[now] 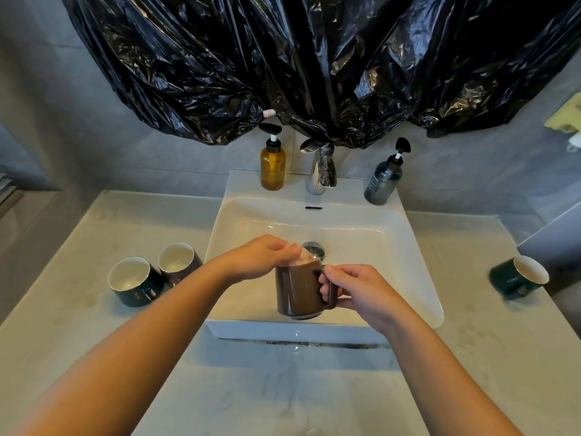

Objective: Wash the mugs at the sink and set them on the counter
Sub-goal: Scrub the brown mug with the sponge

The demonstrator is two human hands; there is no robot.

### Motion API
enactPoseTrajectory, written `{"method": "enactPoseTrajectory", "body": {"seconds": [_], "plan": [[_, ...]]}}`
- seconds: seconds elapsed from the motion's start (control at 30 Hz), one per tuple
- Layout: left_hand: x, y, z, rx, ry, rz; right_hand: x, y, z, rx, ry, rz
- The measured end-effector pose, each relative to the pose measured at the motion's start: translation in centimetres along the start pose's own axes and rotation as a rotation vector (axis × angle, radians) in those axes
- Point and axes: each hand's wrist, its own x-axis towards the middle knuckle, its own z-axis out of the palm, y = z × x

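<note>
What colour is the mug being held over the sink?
The mug is brown, which shows clearly in the head view.

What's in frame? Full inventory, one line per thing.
brown mug: 1, brown, held over the sink
cloth: 1, pink, in the brown mug's mouth
green mugs: 2, dark green, one on the counter left of the sink, one on the right
dark mug: 1, dark, left counter beside a green mug
amber bottle: 1, amber, left of faucet
grey bottle: 1, grey, right of faucet
faucet: 1, chrome, behind basin
sink: 1, white, centre
counter: 1, pale marble
plastic sheeting: black, wall above
left hand: pushes cloth into mug
right hand: grips mug handle
</note>
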Motion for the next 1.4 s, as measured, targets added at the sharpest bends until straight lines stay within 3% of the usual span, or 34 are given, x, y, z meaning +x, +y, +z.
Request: {"method": "enactPoseTrajectory", "body": {"seconds": [0.17, 0.33, 0.53, 0.67, 0.83, 1.2, 1.4], "plan": [[-0.4, -0.3, 0.4, 0.013, 0.526, 0.093, 0.3, 0.0, 0.2, 0.030, 0.042, 0.043], [-2.6, -1.2, 1.8, 0.144, 0.834, 0.212, 0.8, -0.1, 0.2, 0.057, 0.063, 0.079], [-2.6, -2.6, 5.7, 0.477, 0.820, 0.330, 1.3, -0.3, 1.4, 0.067, 0.063, 0.106], [-2.7, -2.1, 6.2, 0.409, 0.730, 0.469, 1.3, -0.3, 1.6, 0.062, 0.091, 0.127], [-2.1, -3.3, 7.6, 0.636, 0.616, 0.657, 1.3, -0.5, 1.4, 0.034, 0.107, 0.114], [-3.0, -3.8, 7.9, 0.687, 0.403, 0.844, 0.7, -0.4, 0.4, 0.104, 0.180, 0.127], [-4.3, -4.8, 7.6, 0.671, 0.434, 0.907, 0.4, -0.4, -0.2, 0.148, 0.226, 0.139]]}}
